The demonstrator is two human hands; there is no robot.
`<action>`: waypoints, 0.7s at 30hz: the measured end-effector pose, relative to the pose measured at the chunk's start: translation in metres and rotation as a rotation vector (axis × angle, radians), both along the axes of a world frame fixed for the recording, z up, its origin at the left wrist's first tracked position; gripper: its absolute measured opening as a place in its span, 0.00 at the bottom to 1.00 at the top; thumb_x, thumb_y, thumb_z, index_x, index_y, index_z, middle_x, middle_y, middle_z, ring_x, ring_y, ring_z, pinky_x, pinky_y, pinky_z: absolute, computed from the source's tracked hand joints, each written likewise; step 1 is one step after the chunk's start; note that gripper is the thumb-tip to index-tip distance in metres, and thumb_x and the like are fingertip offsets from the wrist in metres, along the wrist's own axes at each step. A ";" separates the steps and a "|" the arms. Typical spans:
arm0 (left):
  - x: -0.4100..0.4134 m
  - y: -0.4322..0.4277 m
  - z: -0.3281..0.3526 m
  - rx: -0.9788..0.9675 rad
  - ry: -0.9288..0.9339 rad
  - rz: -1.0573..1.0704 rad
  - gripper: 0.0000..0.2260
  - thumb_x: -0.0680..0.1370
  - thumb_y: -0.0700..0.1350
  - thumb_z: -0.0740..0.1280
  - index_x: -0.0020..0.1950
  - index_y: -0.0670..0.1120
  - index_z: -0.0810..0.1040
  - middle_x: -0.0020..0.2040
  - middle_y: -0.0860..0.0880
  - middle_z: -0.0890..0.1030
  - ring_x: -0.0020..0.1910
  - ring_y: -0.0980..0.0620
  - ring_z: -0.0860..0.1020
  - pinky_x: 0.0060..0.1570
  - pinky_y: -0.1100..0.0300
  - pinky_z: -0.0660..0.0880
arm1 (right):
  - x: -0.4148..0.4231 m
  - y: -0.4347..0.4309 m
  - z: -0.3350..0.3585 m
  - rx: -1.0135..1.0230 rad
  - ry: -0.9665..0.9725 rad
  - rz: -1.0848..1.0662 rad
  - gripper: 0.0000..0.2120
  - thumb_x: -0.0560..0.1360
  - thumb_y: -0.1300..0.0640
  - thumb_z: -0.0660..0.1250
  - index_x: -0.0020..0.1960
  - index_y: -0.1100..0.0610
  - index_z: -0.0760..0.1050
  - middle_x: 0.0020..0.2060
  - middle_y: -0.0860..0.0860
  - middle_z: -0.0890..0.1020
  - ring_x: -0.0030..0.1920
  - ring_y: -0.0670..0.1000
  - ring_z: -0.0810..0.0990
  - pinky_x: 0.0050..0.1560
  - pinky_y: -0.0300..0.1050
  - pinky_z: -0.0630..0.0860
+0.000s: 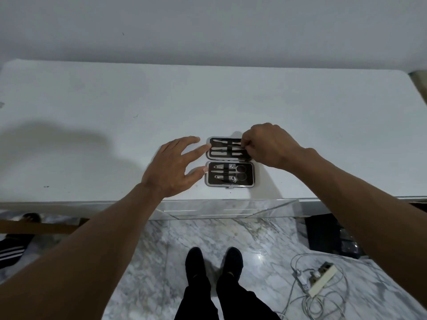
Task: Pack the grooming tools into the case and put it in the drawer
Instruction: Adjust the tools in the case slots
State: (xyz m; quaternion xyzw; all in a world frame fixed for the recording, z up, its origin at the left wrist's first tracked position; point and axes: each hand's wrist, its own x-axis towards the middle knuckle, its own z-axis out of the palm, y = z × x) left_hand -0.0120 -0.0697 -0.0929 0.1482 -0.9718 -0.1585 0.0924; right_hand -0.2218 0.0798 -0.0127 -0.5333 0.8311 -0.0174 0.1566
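Observation:
A small grooming case point(250, 174) lies wide open on the white table top point(323, 135), near its front edge. Its near half holds small scissors point(239, 172) and nail clippers point(221, 177). Several thin metal tools sit in the far half. My right hand point(269, 144) hovers over the far half's right end, its fingertips pinched on a thin dark tool point(234, 145) that lies across the slots. My left hand point(174, 166) rests just left of the case with fingers spread, and its fingertips touch the case's left edge.
The table's front has a mirrored drawer face point(226, 207) below the case. On the marble floor lie a power strip with tangled cables point(321, 280) at the right, a dark box point(328, 234) and my two feet point(213, 264).

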 end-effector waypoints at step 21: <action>-0.001 -0.001 -0.001 0.005 0.012 -0.003 0.24 0.78 0.61 0.58 0.73 0.56 0.70 0.72 0.50 0.71 0.71 0.49 0.68 0.66 0.48 0.67 | 0.000 -0.003 0.002 0.020 0.119 0.052 0.11 0.74 0.62 0.60 0.50 0.57 0.80 0.48 0.56 0.80 0.48 0.61 0.79 0.41 0.47 0.72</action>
